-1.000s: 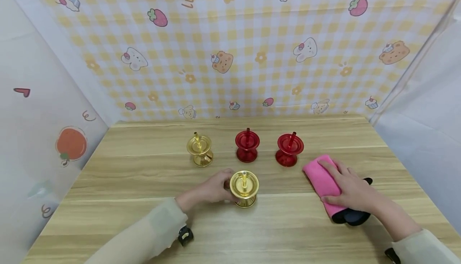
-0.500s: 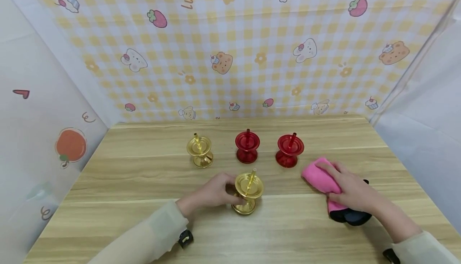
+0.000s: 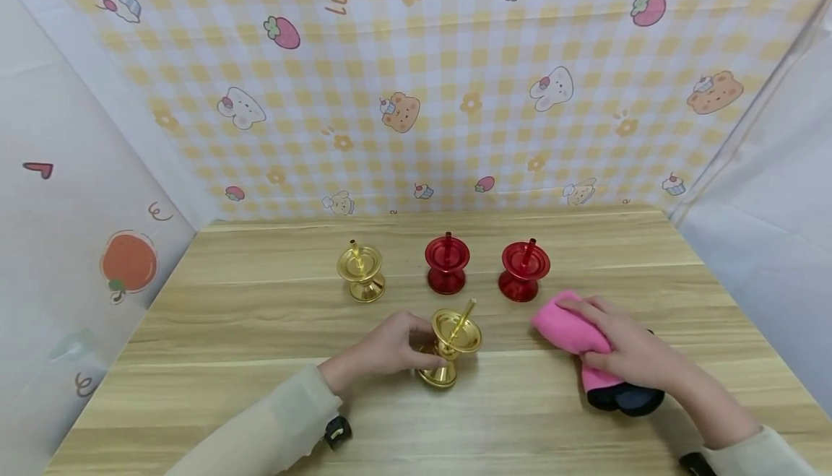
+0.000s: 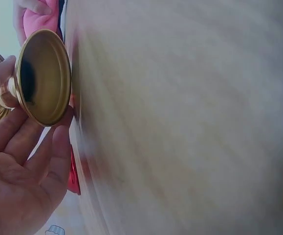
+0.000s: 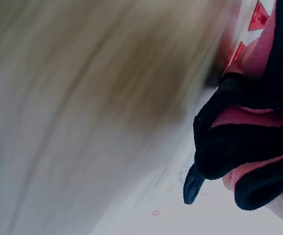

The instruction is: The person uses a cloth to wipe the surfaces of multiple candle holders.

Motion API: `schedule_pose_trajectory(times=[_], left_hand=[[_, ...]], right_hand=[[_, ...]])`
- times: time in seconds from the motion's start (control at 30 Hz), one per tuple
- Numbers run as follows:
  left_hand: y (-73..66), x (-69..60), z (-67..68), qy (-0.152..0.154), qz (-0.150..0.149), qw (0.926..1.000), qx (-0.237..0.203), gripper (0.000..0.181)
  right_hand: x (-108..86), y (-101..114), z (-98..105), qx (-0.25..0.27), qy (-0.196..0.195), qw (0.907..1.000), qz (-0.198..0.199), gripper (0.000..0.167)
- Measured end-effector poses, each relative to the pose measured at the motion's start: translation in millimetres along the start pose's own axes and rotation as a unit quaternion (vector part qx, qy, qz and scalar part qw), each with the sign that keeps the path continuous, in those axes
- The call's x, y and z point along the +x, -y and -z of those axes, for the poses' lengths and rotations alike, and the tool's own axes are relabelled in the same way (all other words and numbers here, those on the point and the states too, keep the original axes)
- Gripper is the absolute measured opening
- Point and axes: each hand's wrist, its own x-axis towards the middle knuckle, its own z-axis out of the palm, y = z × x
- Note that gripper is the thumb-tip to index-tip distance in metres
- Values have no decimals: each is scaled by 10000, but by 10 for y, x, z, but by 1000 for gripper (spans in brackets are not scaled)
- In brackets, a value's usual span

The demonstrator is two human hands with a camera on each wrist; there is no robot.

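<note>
A gold candle holder [image 3: 457,331] leans to the right in the grip of the left hand [image 3: 390,346], its spike slanting up. In the left wrist view the thumb and fingers hold the gold holder [image 4: 46,78] around its stem, with the hollow underside of its base showing. The right hand [image 3: 633,346] grips a folded pink cloth [image 3: 572,328] with black edging, right of the gold holder and apart from it. Black-edged folds of the cloth [image 5: 249,147] hide most of that hand in the right wrist view.
Behind the hands stand another gold holder [image 3: 360,265] and two red holders, one in the middle [image 3: 446,263] and one to the right [image 3: 522,270]. A patterned fabric backdrop [image 3: 429,64] rises behind the wooden table [image 3: 247,303].
The left hand has tilted the gold holder from nearly upright toward the right. The right hand has shifted slightly left with the pink cloth, which now bunches up more.
</note>
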Motion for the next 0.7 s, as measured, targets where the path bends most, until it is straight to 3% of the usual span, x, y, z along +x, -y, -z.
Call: schedule_pose_trajectory(times=[0.23, 0.47, 0.7], left_hand=[[-21, -29, -12, -60, 149, 9995, -285, 25], [-117, -63, -35, -230, 166, 9995, -162, 23], [-212, -90, -46, -546, -3, 9985, -91, 19]], right_hand=[[46, 147, -33, 201, -196, 9993, 247, 81], [133, 367, -70, 585, -731, 9937, 621, 82], [257, 669, -133, 1696, -1151, 9779, 420, 82]])
